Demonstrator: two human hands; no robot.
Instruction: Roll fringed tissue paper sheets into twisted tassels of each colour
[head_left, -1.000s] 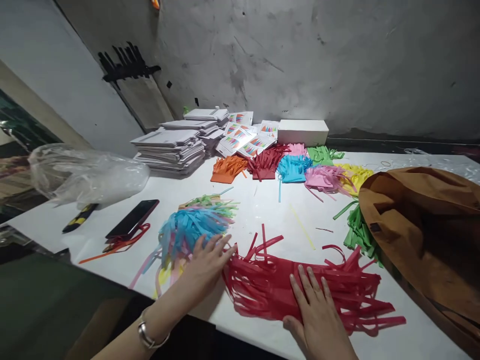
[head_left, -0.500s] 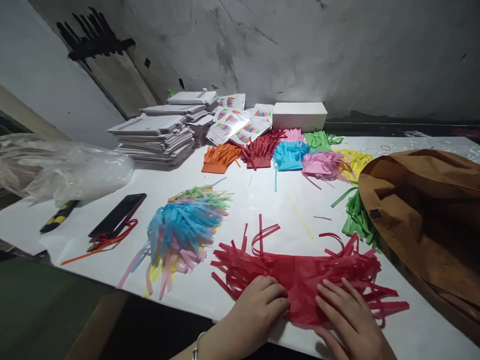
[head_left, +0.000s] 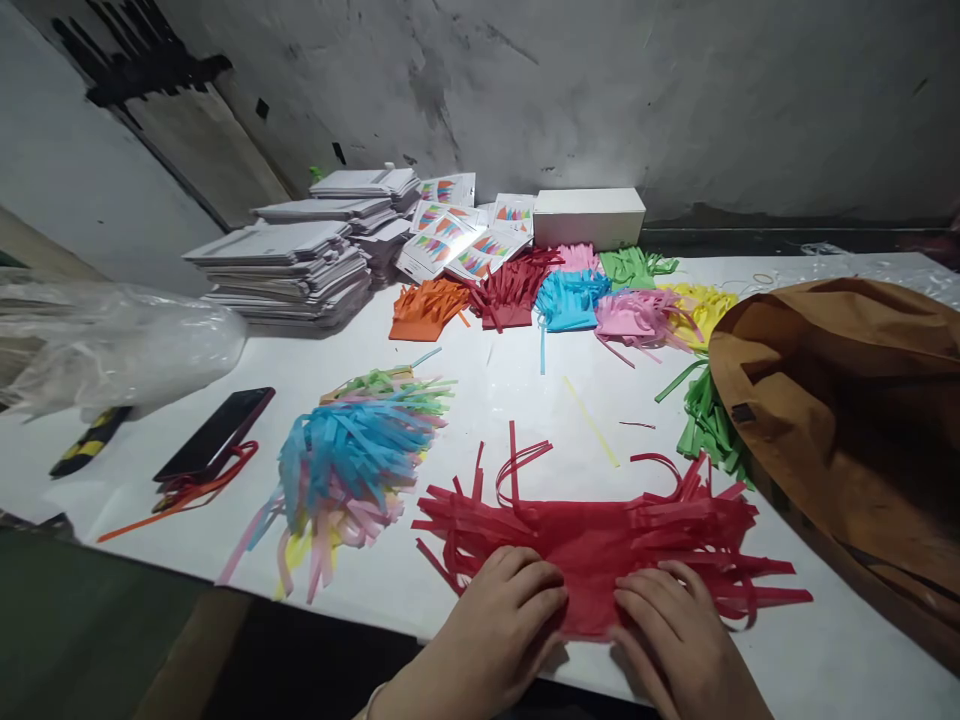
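Note:
A red tissue paper tassel sheet (head_left: pixel 585 545) lies spread at the table's front edge, its cut fringe strips pointing out to both sides. My left hand (head_left: pixel 510 610) is closed on the near left edge of its plain middle, thumb hidden below. At the near right edge, my right hand (head_left: pixel 671 625) has its fingers bent over the paper and its thumb under the edge. Left of the red sheet rests a loose pile of blue, pink, yellow and green fringed tissue (head_left: pixel 345 450).
Folded fringed bundles in orange (head_left: pixel 424 312), dark red (head_left: pixel 514 290), blue (head_left: pixel 574 302) and other colours line the back. Behind are stacked white packs (head_left: pixel 277 270) and a white box (head_left: pixel 589 215). A brown bag (head_left: pixel 840 380) stands right; a phone (head_left: pixel 217 430) and a cutter knife (head_left: pixel 90 440) lie left.
My right hand has shifted left and its fingers have bent closer around the red paper's near edge. My left hand stays on the paper. The whole view has moved slightly.

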